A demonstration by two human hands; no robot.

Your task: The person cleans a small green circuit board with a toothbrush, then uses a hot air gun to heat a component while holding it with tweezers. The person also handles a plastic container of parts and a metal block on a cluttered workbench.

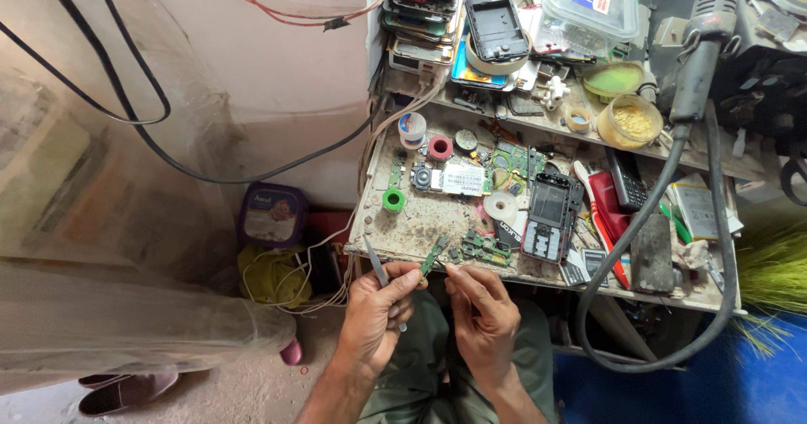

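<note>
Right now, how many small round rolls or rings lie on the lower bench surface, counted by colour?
Green ring: 1
Red ring: 1
White tape roll: 1
Pale roll with blue and red: 1
Total: 4

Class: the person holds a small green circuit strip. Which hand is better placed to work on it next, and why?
Probably the right hand: its fingertips are free beside the strip. The left hand is busy, pinching the strip and holding tweezers.
</note>
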